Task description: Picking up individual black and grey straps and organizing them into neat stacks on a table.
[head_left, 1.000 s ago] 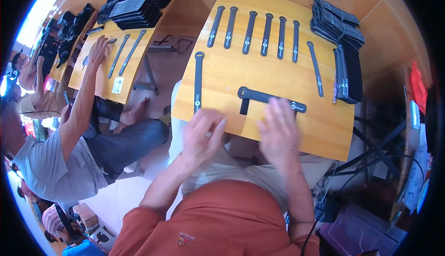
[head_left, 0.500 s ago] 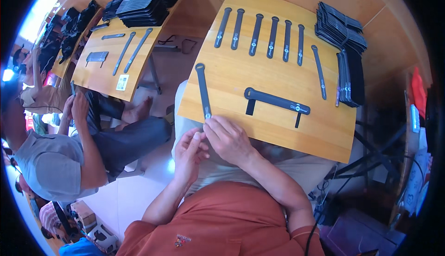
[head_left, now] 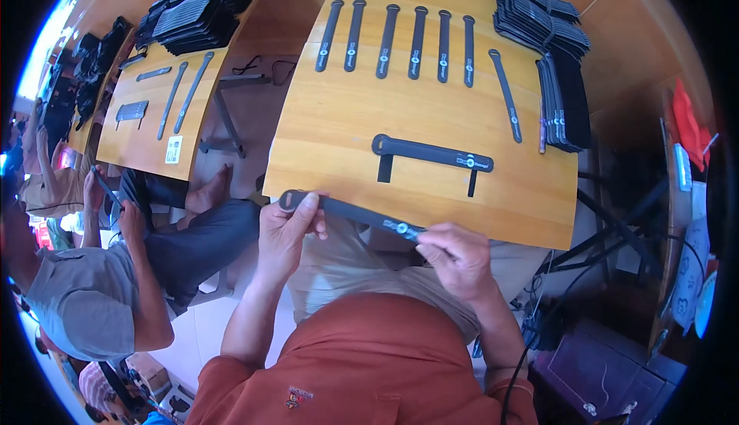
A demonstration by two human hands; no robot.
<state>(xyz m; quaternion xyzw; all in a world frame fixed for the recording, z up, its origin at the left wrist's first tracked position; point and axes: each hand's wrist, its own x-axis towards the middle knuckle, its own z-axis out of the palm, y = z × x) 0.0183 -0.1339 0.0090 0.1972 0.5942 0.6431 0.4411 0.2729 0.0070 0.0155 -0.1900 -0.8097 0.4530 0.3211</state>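
Observation:
A dark grey strap (head_left: 354, 211) with a slotted round end is stretched between my two hands, over the table's near edge. My left hand (head_left: 286, 229) pinches it close to the slotted end, thumb on top. At the other end, beside a pale print, my right hand (head_left: 460, 257) grips the tip. Just beyond lies another strap (head_left: 431, 152), set crosswise over two short black strips (head_left: 384, 168). Further back, several like straps (head_left: 416, 44) lie side by side in a row, and a slanted one (head_left: 505, 95) rests to their right.
Bundled dark straps (head_left: 543, 21) are piled at the wooden table's (head_left: 323, 128) far right corner, with a stack of folded straps (head_left: 566, 105) before them. At left, a co-worker in a grey shirt (head_left: 85, 294) sits by another table (head_left: 146, 148). A black cable (head_left: 519, 363) hangs at my right.
The strap that lay on the table's left side is now lifted and held lengthwise across my front. My hands have moved apart, the right one going right. The view has shifted slightly.

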